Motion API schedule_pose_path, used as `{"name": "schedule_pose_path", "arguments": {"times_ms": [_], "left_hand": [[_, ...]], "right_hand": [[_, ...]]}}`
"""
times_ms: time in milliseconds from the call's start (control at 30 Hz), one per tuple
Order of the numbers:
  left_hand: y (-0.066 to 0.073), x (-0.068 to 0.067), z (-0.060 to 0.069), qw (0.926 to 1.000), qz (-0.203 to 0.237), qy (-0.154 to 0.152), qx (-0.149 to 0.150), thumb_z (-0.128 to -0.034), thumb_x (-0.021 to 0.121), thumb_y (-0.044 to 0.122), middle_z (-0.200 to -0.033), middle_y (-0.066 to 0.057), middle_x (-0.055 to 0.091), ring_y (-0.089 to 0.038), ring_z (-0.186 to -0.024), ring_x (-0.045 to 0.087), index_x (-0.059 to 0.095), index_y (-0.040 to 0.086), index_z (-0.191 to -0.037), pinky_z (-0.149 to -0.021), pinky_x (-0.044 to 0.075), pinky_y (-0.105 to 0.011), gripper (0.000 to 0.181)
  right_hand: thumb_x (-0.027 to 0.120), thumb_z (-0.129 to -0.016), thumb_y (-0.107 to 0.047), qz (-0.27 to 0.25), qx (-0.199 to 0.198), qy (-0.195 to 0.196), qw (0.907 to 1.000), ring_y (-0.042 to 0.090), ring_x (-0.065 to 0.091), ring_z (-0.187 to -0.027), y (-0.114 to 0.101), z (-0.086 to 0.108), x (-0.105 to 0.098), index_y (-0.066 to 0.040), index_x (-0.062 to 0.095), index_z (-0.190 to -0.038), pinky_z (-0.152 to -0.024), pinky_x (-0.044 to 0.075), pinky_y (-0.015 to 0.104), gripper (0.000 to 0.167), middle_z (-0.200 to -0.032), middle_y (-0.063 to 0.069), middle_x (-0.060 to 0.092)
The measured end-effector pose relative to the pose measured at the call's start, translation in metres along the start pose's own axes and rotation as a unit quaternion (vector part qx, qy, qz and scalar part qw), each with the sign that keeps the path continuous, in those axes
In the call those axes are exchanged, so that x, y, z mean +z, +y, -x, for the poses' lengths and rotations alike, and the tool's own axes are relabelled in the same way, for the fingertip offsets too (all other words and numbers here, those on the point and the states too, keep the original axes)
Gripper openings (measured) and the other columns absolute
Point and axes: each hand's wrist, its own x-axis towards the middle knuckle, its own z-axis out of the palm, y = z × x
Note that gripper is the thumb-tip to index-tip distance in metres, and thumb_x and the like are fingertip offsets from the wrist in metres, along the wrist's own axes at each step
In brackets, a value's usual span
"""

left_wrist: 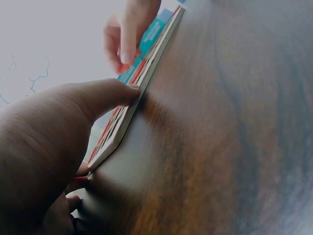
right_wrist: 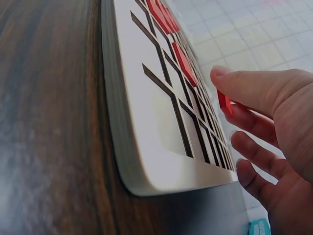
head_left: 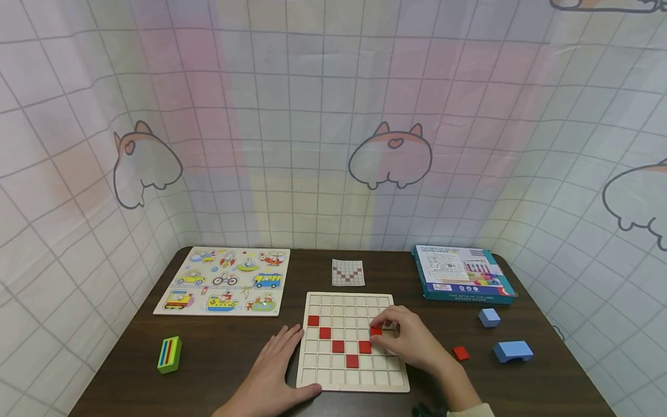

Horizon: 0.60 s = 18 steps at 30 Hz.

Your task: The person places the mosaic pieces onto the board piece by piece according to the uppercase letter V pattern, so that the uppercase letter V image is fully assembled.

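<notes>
A cream grid board [head_left: 323,379] lies on the dark table, with several red square tiles [head_left: 338,346] set in its cells in a slanting pattern. My right hand [head_left: 409,341] is over the board's right side and pinches a red tile [right_wrist: 224,103] between thumb and index finger, just above the cells. Against the board's left edge rests my left hand [head_left: 276,370], its fingers spread and its thumb [left_wrist: 115,95] touching the near left corner. Behind the board lies a small pattern card [head_left: 348,273] with a printed grid and coloured squares.
A loose red tile [head_left: 461,353] lies right of the board, near a blue arch block [head_left: 513,351] and a blue cube [head_left: 489,317]. A boxed set [head_left: 464,275] stands at the back right. At left are a picture puzzle board [head_left: 224,282] and a green striped block [head_left: 169,354].
</notes>
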Motion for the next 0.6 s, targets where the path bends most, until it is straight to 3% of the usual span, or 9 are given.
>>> {"name": "schedule_pose_path", "arguments": {"times_ms": [600], "left_hand": [[0.0018,-0.0009,-0.0003,0.9999,0.006,-0.007,-0.011,-0.079,0.082,0.084,-0.18,-0.005,0.038,-0.038,-0.173,0.022,0.038,0.017,-0.173,-0.136,0.022,-0.073,0.124]], "right_hand": [[0.092,-0.093,-0.033,0.017,0.014,-0.009,0.9997,0.013,0.057,-0.104,0.009,-0.0083,0.0059,-0.033,0.082,-0.109,-0.092,0.053,0.03,0.018,-0.108,-0.016,0.069]]}}
